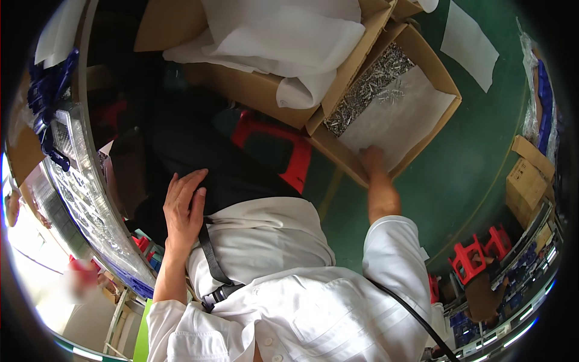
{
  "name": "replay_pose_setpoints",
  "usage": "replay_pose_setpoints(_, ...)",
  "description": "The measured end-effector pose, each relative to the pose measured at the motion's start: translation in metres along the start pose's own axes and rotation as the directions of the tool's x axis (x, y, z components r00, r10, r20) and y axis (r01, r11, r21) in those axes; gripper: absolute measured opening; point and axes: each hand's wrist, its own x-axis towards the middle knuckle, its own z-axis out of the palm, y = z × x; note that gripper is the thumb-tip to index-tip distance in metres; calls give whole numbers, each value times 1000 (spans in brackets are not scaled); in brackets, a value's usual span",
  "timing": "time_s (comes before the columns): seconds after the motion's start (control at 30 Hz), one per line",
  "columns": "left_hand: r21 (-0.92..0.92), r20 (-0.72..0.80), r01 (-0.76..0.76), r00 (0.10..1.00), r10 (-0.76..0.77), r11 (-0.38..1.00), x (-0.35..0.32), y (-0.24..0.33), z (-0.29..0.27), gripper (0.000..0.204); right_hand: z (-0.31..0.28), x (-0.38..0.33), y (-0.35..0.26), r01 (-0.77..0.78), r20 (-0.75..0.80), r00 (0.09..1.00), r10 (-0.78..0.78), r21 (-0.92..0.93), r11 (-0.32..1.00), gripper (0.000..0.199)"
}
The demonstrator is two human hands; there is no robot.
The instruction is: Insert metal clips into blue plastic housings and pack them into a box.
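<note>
Small shiny metal pieces (pixel 369 85) fill part of a cardboard box (pixel 431 140) at the upper right. A white paper sheet (pixel 403 110) lies over much of them, with a few pieces on top of it. My right hand (pixel 373 158) reaches into this box at the sheet's near edge. Its fingers point down and are too indistinct to show whether they grip the paper. My left hand (pixel 185 206) rests by my dark-trousered thigh, fingers stretched out, holding nothing.
A larger open carton (pixel 244 90) with white sheets (pixel 289 45) adjoins the box. Beneath it stands a red stool (pixel 295 163). Another paper sheet (pixel 469 45) lies on the green floor. To the left runs a table edge with plastic-wrapped trays (pixel 90 202); more red stools (pixel 467 260) stand right.
</note>
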Motion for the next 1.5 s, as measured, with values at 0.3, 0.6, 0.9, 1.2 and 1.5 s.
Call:
replay_pose_setpoints(0.3,91,-22,-22,999,24,996,24,30,11,28,-143,-38,-134,214,-224,967,-121,972,-97,101)
replay_pose_setpoints(0.6,64,48,-83,996,80,995,35,41,23,27,-164,-4,-211,501,-654,699,289,736,455,38)
replay_pose_setpoints(0.9,-55,-30,-110,994,108,992,-2,20,10,29,-122,-113,-82,377,-444,797,409,895,238,47)
replay_pose_setpoints(1.2,-258,-201,-290,949,243,922,-25,6,-5,29,-160,-392,-23,648,-646,655,393,747,150,43)
replay_pose_setpoints(1.5,-548,-252,-489,870,424,678,-9,51,-36,35,-166,-599,-93,630,-817,530,226,558,540,37)
